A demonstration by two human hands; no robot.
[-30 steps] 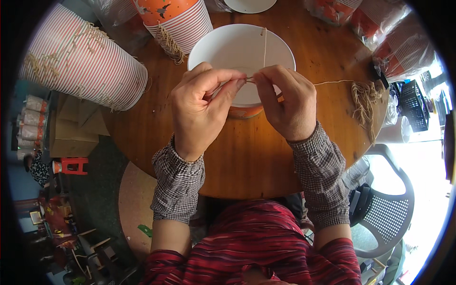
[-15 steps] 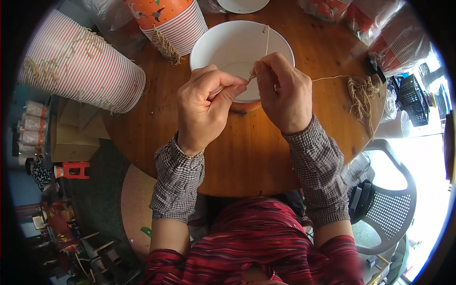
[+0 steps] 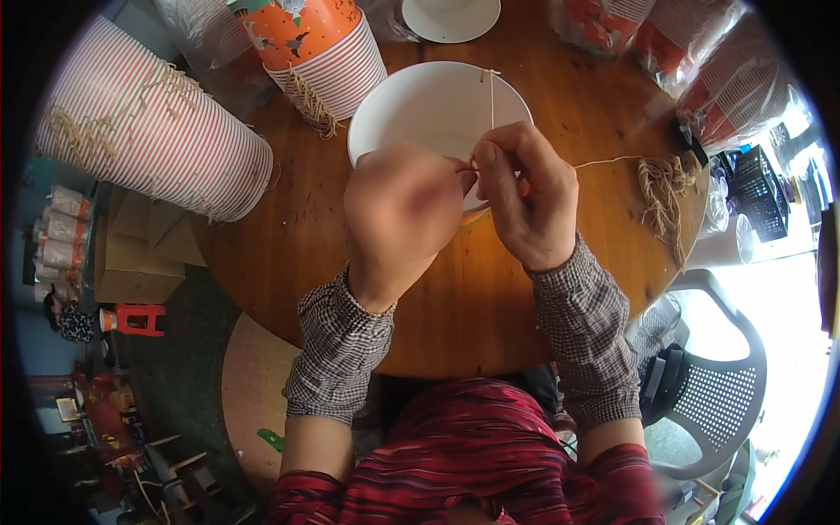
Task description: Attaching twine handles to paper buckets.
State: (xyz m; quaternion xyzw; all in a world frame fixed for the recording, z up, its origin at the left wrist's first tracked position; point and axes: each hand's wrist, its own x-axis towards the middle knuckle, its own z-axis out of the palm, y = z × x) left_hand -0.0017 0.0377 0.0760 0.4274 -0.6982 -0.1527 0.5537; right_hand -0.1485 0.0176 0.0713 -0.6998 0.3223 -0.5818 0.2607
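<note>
A paper bucket (image 3: 394, 109) with a white inside stands on the table before me, its mouth facing up. From its far rim a thin beige string (image 3: 492, 101) runs down to my right hand (image 3: 529, 197), whose thumb and forefinger are closed on it. My left hand (image 3: 398, 219) is close beside it, over the bucket's near rim. Its back is blurred, but its fingertips meet at a short bit of the string. More of the string leads right from my right hand to a loose beige bundle of strings (image 3: 667, 184).
The round wooden table (image 3: 455, 324) bears a tall stack of striped buckets (image 3: 166, 131) at left and a stack of orange buckets (image 3: 332, 61) behind, both hung with strings. A white lid (image 3: 451, 17) lies at the back. Plastic-wrapped buckets (image 3: 735, 96) stand far right, a grey chair (image 3: 717, 385) near right.
My left hand has turned, its back now facing up, and moved slightly right. Both hands stay close together at the string. The view has shifted a little, so the bucket appears lower.
</note>
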